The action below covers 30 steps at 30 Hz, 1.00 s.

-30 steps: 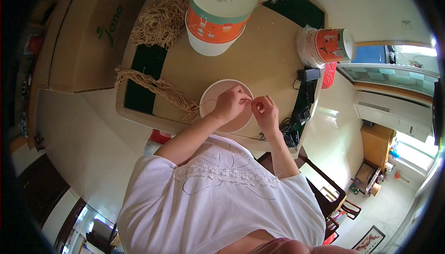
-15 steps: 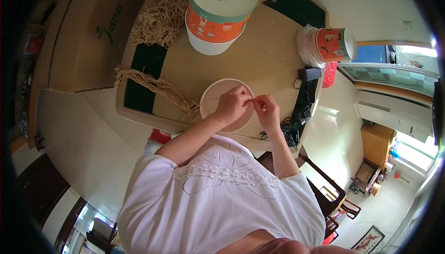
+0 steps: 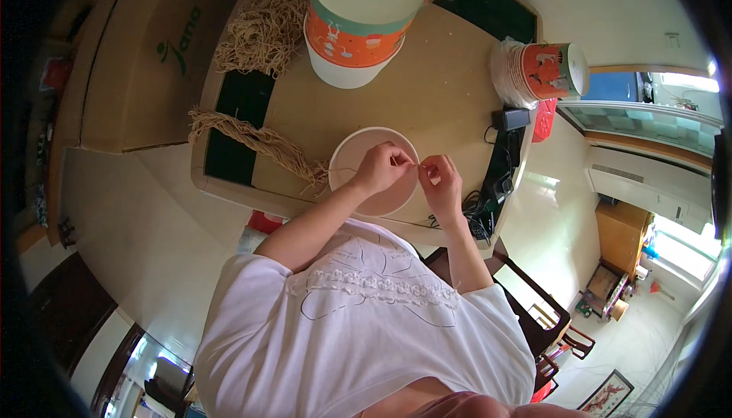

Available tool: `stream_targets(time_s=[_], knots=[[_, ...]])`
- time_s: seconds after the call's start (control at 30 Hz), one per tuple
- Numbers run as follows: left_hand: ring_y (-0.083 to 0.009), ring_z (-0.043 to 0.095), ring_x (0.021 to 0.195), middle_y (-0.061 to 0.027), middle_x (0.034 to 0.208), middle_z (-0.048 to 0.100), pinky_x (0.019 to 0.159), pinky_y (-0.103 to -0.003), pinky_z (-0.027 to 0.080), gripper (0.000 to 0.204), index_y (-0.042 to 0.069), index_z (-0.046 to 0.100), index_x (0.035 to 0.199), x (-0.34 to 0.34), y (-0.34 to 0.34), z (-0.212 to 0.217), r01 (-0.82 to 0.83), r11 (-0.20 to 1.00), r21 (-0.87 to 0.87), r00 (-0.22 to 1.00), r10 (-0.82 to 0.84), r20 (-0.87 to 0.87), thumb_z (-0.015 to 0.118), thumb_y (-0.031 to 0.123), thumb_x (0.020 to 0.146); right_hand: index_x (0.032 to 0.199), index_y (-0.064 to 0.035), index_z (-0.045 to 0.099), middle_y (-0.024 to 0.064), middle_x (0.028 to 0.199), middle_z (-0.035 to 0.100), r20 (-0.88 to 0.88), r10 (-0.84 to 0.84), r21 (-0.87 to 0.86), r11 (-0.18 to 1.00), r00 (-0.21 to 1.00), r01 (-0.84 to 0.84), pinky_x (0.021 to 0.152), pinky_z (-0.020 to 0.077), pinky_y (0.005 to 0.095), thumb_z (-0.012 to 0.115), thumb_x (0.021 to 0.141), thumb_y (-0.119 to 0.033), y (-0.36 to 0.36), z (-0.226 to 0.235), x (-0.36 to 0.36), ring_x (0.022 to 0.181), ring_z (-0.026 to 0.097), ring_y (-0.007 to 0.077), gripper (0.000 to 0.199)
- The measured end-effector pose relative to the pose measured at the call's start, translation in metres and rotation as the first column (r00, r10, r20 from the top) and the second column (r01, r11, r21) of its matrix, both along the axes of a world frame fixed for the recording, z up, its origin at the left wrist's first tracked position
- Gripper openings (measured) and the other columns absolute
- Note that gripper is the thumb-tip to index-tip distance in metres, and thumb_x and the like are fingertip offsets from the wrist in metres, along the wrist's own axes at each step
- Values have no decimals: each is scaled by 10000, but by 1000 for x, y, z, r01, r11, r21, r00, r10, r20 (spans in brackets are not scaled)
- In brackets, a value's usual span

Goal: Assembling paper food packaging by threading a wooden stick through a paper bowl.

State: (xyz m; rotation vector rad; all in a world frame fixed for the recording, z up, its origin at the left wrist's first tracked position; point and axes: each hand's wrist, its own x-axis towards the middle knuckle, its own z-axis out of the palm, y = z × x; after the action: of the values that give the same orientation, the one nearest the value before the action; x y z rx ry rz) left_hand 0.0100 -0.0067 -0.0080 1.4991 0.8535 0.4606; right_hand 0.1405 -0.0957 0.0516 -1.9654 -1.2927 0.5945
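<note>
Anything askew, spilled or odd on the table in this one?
Only slightly: a bundle of tan cords juts over the table edge beside the bowl, and a paper cup stack lies on its side. Nothing spilled.

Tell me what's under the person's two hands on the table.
Under the left hand and right hand sits a round pale paper bowl, with a thin string pinched between the fingers. The hands cover the bowl's right part, so anything lying there is hidden.

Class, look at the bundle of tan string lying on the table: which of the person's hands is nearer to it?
Left. The left hand is over the round paper bowl, just right of the string bundle. The right hand is farther right, beyond the left hand.
</note>
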Motion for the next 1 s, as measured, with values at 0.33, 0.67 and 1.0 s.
stream_targets(time_s=[0.33, 0.67, 1.0], knots=[[-141, 620, 680, -71, 795, 648, 639, -273, 497, 104, 28, 698, 813, 1, 0, -3, -12, 1000, -27, 1000, 12, 9, 738, 119, 782, 853, -32, 627, 91, 776, 575, 99, 40, -16, 999, 994, -39, 605, 474, 300, 661, 781, -12, 0, 4, -4, 645, 560, 202, 82], [-216, 652, 699, -107, 804, 637, 646, -312, 521, 96, 44, 700, 808, 1, 0, 4, -16, 1000, 19, 1000, 15, 27, 727, 117, 753, 847, -37, 612, 99, 790, 575, 98, 47, -27, 999, 994, -44, 600, 472, 319, 659, 784, -28, -1, 1, -1, 651, 557, 221, 80], [-219, 641, 724, -90, 832, 630, 648, -315, 509, 86, 73, 718, 841, -2, 0, 16, 16, 988, 155, 998, -7, -57, 726, 111, 764, 852, -44, 618, 102, 797, 583, 49, 26, -23, 999, 998, -25, 595, 476, 320, 649, 795, -27, -1, -2, -1, 655, 566, 225, 67]])
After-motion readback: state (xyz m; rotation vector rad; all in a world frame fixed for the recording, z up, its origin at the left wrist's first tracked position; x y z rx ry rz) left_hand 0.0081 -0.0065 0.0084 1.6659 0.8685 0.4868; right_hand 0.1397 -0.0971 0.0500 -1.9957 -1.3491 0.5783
